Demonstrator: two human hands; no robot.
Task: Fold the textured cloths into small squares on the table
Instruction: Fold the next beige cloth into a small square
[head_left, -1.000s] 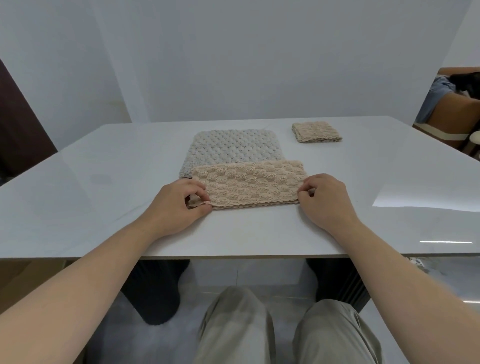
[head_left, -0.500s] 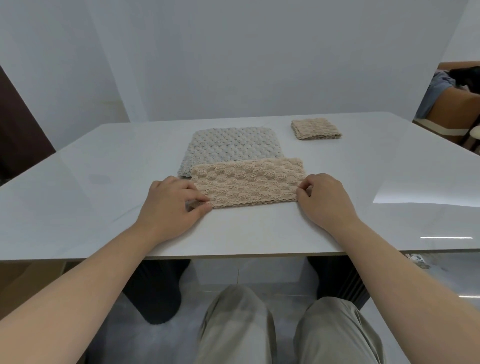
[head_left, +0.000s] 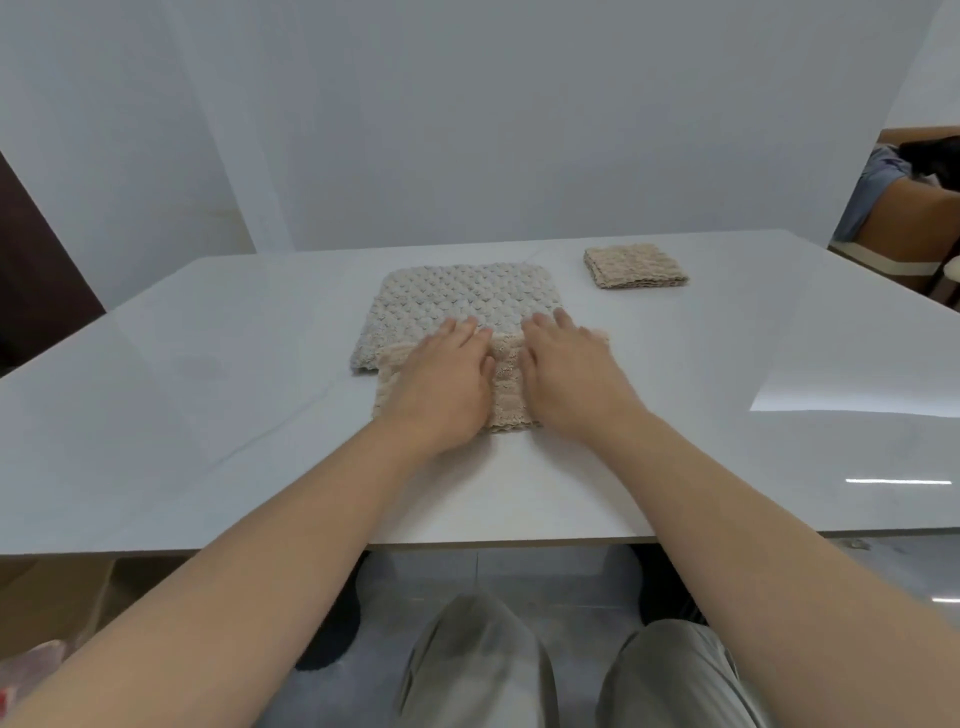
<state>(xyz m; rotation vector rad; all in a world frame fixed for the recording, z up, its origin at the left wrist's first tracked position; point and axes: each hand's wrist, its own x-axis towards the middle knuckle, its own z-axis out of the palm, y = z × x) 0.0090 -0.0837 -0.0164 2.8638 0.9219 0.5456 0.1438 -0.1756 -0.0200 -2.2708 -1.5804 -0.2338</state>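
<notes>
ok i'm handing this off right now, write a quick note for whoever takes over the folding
Left hand: flat, fingers straight, pressing on the beige cloth.
Right hand: flat too, pressing on the same cloth's right part.
Where: the beige cloth lies mid-table, its far edge overlapping the grey cloth, which is spread flat behind it. A folded square sits far right.
Done: one square finished. The beige cloth is partly folded, with layers showing at its near edge; the hands hide how far it has got.
Left: finish the beige cloth, then fold the grey cloth.
</notes>
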